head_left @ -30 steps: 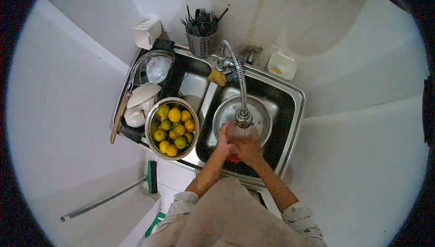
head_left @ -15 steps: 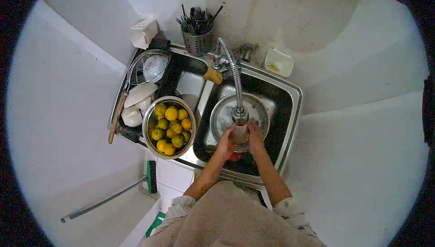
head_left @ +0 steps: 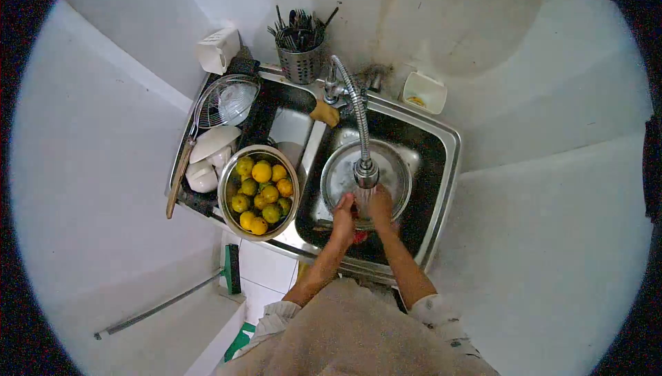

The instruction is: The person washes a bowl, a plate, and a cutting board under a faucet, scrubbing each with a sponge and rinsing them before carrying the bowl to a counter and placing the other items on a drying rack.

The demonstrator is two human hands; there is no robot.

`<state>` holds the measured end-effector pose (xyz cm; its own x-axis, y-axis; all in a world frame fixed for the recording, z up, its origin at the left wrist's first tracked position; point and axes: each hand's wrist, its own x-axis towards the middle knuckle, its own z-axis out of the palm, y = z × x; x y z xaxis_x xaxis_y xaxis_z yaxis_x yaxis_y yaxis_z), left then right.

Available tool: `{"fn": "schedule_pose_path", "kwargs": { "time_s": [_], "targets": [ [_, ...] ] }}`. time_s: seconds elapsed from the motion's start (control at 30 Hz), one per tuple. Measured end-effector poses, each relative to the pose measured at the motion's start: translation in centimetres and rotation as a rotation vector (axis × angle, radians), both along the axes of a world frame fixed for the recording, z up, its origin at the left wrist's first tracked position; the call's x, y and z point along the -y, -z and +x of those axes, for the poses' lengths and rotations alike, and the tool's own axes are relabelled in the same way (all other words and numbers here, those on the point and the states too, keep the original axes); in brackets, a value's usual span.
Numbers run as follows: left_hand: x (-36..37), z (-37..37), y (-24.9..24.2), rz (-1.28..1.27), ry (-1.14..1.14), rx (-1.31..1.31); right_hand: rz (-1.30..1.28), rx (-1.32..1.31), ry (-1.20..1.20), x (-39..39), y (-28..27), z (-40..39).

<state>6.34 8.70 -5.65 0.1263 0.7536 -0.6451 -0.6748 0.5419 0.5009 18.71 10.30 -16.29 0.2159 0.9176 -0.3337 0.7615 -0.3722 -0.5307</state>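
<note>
Because water streams down from the spray head, I hold my left hand and right hand near each other right under it, seemingly so the flow falls between them; whether either is closed on anything, I cannot tell. Just below my hands, on the side nearer me, a red thing shows, partly hidden. Beneath, a round metal basin lies in the right sink bowl, which may serve to catch the runoff. The hose arches over from the tap, which brings the spray head above the basin. Out to my left, apart from my hands, a metal bowl of yellow and green fruit sits toward the sink's near side, perhaps out of the splash.
</note>
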Motion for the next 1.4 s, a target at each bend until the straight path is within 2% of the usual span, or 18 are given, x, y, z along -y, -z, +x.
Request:
{"fn": "schedule_pose_path", "kwargs": {
  "time_s": [0.07,0.1,0.17,0.3,0.33,0.4,0.47,0.6,0.7,0.83,0.9,0.97,1.03,1.2,1.27,1.3,1.33,1.4],
  "targets": [
    [-0.9,-0.1,2.4,0.066,-0.011,-0.046,0.772,0.587,-0.31,1.5,-3.7,-2.7],
    [-0.8,-0.5,3.7,0.119,-0.017,-0.103,0.768,0.585,-0.313,1.7,-6.1,-3.3],
    [-1.1,-1.6,4.8,0.156,0.089,-0.149,0.284,-0.112,0.161,1.3,-10.0,-4.0],
    [-1.4,-1.4,5.0,0.244,0.233,-0.35,0.123,-0.774,-0.001,1.8,-8.3,0.7],
    [-1.5,-0.7,3.5,0.245,0.231,-0.344,0.109,-0.745,0.066,1.6,-8.2,0.9],
    [-1.2,0.7,0.0,-0.018,0.093,0.275,0.098,-0.712,0.135,1.8,-9.1,0.6],
    [-1.6,-0.2,-3.0,-0.027,0.133,0.366,0.41,0.18,-0.337,2.3,-13.0,-1.5],
    [-2.0,-1.0,-1.8,0.079,0.17,0.319,0.384,-0.121,-0.445,3.0,-17.8,-2.5],
    [-0.6,1.4,5.1,-0.081,0.155,0.709,0.202,0.236,-0.378,2.3,-17.1,-2.7],
    [-1.2,-0.1,-1.0,-0.024,0.062,0.385,0.394,0.028,-0.098,4.8,-14.2,-4.5],
    [-0.9,-1.8,-1.0,0.011,0.303,0.291,0.445,-0.029,-0.032,5.4,-14.0,-4.8],
    [0.2,-2.8,-0.9,0.007,0.325,0.4,0.305,-0.767,0.336,5.6,-14.6,-3.7],
    [0.8,-2.9,-0.7,-0.199,0.322,0.497,0.344,-0.912,0.453,6.3,-11.6,-3.2],
    [3.2,-4.3,3.4,-0.035,0.321,0.484,0.236,-1.105,0.532,8.5,-10.3,-2.4],
    [3.8,-3.5,6.2,-0.206,0.141,0.429,0.353,-0.762,0.541,9.1,-12.1,-3.7],
    [3.6,-4.0,4.7,-0.205,0.136,0.431,0.435,-0.36,0.29,9.5,-13.9,-4.4],
    [3.2,-4.7,1.5,-0.163,0.178,0.312,0.437,-0.359,0.282,9.3,-16.5,-5.5],
    [2.8,-5.7,-0.7,-0.122,0.213,0.194,0.467,0.067,-0.261,8.3,-21.1,-7.6]
  ]
}}
